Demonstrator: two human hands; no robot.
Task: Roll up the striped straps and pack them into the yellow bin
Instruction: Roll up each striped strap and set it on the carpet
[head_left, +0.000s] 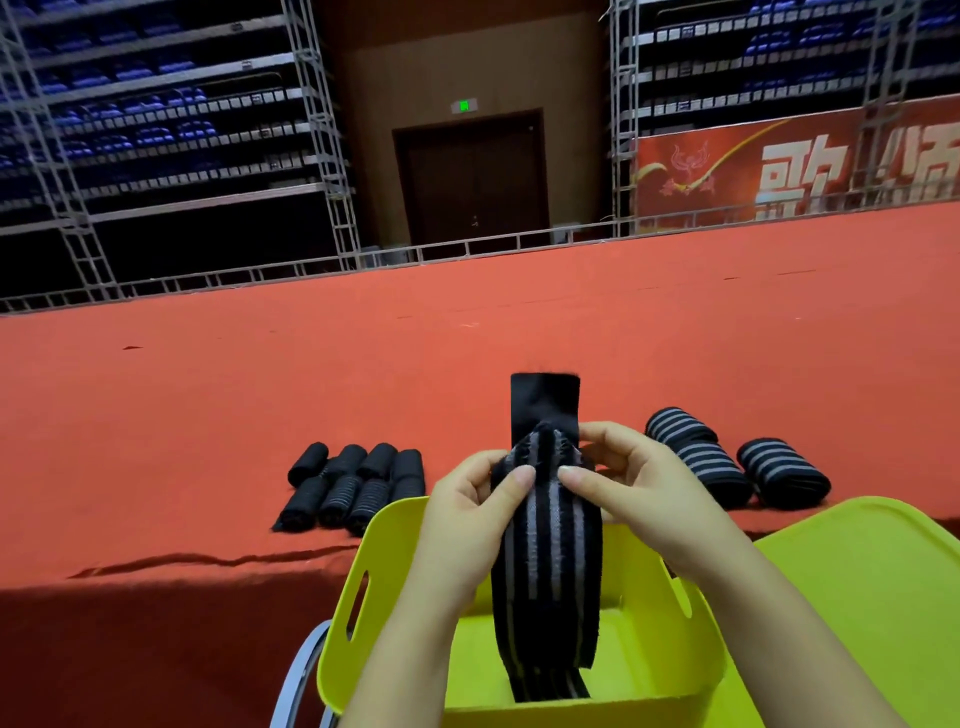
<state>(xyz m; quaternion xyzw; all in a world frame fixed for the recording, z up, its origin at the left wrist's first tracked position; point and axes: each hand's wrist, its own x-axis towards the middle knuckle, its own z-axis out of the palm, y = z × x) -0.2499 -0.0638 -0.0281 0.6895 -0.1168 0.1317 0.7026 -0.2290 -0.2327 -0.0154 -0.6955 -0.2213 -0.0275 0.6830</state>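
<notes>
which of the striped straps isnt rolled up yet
The strap pinched by the left hand and right hand over the yellow bin: it hangs unrolled, while the left group and right group lie rolled.

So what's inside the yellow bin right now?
Only the hanging tail of the striped strap reaches into the yellow bin; no rolls on its visible floor. Forearms and strap cover the rest.

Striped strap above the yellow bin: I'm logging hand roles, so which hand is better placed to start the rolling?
Probably the right hand: its fingers pinch the folded top of the black grey-striped elastic strap beside the plain black end tab, while the left hand grips the strap's side, steadying it above the yellow plastic bin.
</notes>
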